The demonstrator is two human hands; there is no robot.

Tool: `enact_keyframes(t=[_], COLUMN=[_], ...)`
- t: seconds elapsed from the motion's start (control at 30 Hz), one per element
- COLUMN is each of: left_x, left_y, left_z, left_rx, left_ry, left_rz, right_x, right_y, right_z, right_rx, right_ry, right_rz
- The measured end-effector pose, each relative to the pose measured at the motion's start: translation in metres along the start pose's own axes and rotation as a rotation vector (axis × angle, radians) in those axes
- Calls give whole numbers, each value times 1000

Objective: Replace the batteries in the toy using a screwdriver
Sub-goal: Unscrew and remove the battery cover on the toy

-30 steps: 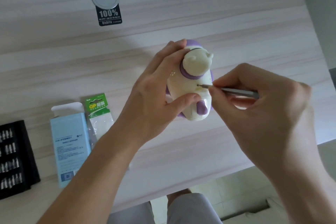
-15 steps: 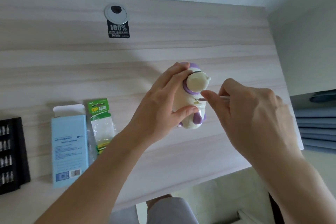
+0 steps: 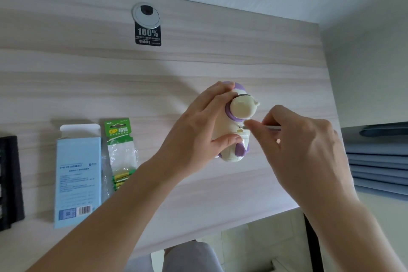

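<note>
Two hands reach in over the near edge of the desk (image 3: 198,205). The left hand (image 3: 194,139) grips the toy (image 3: 240,110), fingers curled over its top and thumb under its body, and keeps it over the right half of the desk. The right hand (image 3: 304,152) pinches the screwdriver (image 3: 272,127) between thumb and fingertips.

Compared with one second ago, these fingers have slid forward along the shaft. Then the tip was plain to see on the toy's back. Now a fingertip hides it, and only a short piece of shaft shows. I judge that the battery cover's screw is still being worked with small twists. Whether it is already loose, I cannot tell.

Toward the near left corner lies a pale blue box (image 3: 78,174); its small print is not readable, only a barcode shows. Just beside it is a battery pack (image 3: 120,146) whose green card reads "GP" with Chinese characters, and green batteries are inside. A black bit case (image 3: 10,181) sits at the left edge. By the far edge, a round cable grommet (image 3: 145,15) carries a black sticker (image 3: 148,34) reading "100%".
</note>
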State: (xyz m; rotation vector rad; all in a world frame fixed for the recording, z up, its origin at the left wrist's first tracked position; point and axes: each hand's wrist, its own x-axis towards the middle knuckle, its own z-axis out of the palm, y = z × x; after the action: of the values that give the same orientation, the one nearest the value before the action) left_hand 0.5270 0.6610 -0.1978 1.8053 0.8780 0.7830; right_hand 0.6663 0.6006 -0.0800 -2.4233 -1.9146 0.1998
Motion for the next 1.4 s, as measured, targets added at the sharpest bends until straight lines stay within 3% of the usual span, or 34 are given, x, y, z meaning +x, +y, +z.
enact_keyframes(t=[0.2,0.37,0.63,0.87,1.1,1.27,1.4], left_x=[0,0,0,1,1,1,0], left_y=[0,4,7,8,8,8,7], left_z=[1,4,5,4,3,3,2], left_rx=[-15,-12,-21,-38,-49,-60,-77], left_ry=[2,22,27,34,37,38,33], left_rz=[-2,-22,-39,-48,-32,-32,-43], right_x=[4,2,-4,-1,-2,-1,-2], right_y=[3,1,2,2,1,-2,5], right_z=[1,0,8,6,7,7,7], right_rx=[180,87,229,154,235,148,228], right_ry=[-68,3,13,41,23,67,22], right_rz=[-18,52,48,132,25,110,97])
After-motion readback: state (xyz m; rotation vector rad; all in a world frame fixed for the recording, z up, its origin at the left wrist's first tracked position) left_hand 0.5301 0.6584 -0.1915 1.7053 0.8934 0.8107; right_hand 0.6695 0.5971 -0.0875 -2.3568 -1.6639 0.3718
